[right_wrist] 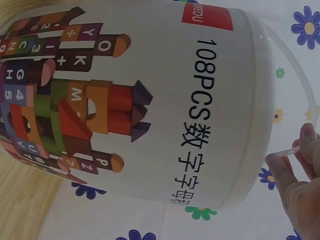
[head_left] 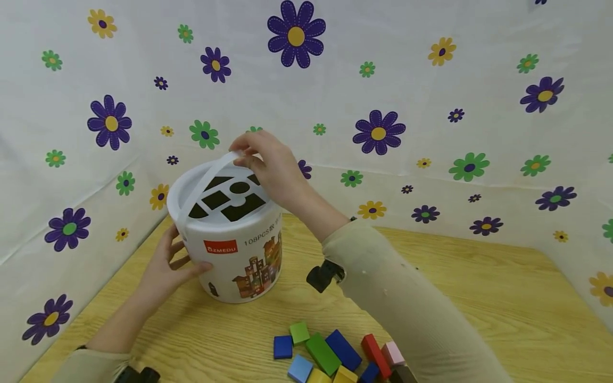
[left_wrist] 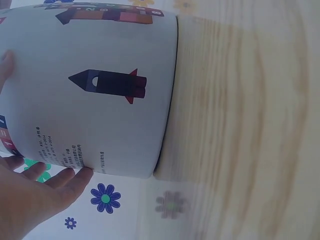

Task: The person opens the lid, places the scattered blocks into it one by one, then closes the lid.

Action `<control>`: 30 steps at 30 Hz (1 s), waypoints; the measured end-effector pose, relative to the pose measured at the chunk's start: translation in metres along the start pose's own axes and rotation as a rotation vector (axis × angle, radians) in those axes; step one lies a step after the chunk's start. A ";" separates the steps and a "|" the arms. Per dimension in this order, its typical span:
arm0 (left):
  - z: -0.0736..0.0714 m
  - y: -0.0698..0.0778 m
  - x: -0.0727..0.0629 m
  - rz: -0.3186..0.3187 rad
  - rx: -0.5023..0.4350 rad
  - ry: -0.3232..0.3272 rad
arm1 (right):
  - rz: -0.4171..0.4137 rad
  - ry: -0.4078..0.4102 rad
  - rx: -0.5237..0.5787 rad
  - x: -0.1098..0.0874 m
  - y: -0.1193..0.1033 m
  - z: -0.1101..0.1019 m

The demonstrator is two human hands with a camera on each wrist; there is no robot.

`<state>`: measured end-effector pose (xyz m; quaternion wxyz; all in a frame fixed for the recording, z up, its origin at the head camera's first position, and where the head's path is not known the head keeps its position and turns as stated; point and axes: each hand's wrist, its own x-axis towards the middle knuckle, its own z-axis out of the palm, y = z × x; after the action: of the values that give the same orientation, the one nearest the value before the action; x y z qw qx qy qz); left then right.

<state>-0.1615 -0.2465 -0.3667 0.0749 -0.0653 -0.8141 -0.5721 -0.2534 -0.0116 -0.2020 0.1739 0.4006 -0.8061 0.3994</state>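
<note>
- The work seems to be at the handling of the bucket [head_left: 232, 268]; it stands upright on the surface [head_left: 507, 298], left of the frame's centre; its lid [head_left: 233, 198] is on, so the covering looks done.
- The coloured blocks [head_left: 323, 354] lie loose at the bottom of the frame, outside the bucket; whether some work with them is left, I cannot tell.
- The right grip [head_left: 270, 165] pinches the white handle [head_left: 201, 189] above the lid, near the frame's centre; the left grip [head_left: 167, 266] has its fingers spread along the bucket's side, the thumb on the front.
- The lid's shaped holes [head_left: 243, 208] look dark; what is inside cannot be seen.
</note>
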 end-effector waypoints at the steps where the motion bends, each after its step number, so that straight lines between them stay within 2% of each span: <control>1: -0.001 0.000 0.000 -0.002 0.000 -0.002 | -0.003 0.004 0.002 0.000 0.001 0.001; 11: -0.005 0.001 0.000 -0.017 0.012 -0.011 | -0.031 0.001 0.020 -0.001 0.010 0.009; 16: -0.004 -0.001 0.000 -0.024 0.005 0.006 | -0.001 -0.029 0.000 -0.008 0.008 0.003; 20: -0.001 -0.004 0.000 -0.012 -0.003 0.015 | 0.017 -0.056 0.024 -0.018 0.006 -0.002; 23: 0.001 -0.006 0.000 -0.001 -0.008 0.024 | -0.021 -0.045 0.017 -0.028 0.009 -0.004; 30: 0.003 -0.012 -0.001 0.003 -0.012 0.038 | -0.166 0.014 -0.047 -0.053 0.019 -0.011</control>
<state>-0.1625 -0.2473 -0.3787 0.0909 -0.0560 -0.8089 -0.5781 -0.2358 0.0304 -0.2370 0.2213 0.4590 -0.7780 0.3675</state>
